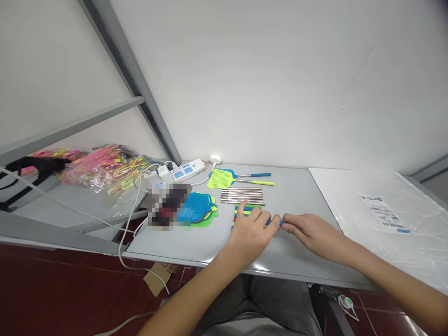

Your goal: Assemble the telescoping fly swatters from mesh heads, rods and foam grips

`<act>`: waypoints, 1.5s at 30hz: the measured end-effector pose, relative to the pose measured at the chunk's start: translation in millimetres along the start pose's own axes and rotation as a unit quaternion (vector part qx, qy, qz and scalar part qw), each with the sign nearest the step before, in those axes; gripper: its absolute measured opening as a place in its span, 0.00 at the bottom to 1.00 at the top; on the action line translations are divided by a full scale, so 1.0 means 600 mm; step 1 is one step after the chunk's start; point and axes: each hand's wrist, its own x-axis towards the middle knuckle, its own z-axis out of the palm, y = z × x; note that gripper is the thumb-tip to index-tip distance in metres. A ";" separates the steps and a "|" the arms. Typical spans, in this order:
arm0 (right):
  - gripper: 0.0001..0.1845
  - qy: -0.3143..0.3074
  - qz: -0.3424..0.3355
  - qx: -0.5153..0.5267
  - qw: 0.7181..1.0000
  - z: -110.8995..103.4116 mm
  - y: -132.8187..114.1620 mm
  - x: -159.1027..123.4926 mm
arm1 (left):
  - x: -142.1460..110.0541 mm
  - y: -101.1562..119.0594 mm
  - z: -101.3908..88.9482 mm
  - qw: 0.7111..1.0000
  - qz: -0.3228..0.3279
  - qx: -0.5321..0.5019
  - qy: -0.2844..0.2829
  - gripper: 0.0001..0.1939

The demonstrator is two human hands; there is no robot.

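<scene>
A blue handle (276, 223) spans the short gap between my hands. My left hand (252, 227) is closed over its left part, and my right hand (310, 228) pinches its right end. Under and beside my left fingers lie several coloured handles, among them a green handle (255, 206); my hand partly hides them. Just behind, a row of thin metal rods (242, 196) rests on the table. Left of these is a pile of fly swatter heads (199, 207), blue on top with green and red below. Farther back lie a yellow-green fly swatter (222, 178) and a blue fly swatter (257, 175).
A white power strip (189, 170) with plugs and cables stands at the table's back left. White wrapped sheet packaging (350, 200) covers the right side. Bagged colourful items (105, 168) sit beyond the grey metal frame (140, 100). A blurred patch hides something near the swatter heads.
</scene>
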 end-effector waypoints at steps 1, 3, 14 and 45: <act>0.19 -0.036 0.002 0.072 0.997 -0.003 -0.005 0.001 | -0.003 0.001 -0.003 1.000 -0.004 0.002 0.016 0.11; 0.20 -0.130 0.016 0.211 0.969 -0.010 -0.013 0.004 | -0.009 -0.001 -0.006 0.999 -0.005 -0.002 0.046 0.10; 0.16 0.016 -0.106 -0.183 0.977 0.035 -0.009 0.029 | -0.031 -0.035 -0.016 0.996 -0.019 -0.012 -0.090 0.10; 0.12 0.417 -0.159 -0.216 0.869 0.121 0.090 -0.009 | -0.148 -0.048 -0.029 0.871 -0.293 -0.383 -0.095 0.08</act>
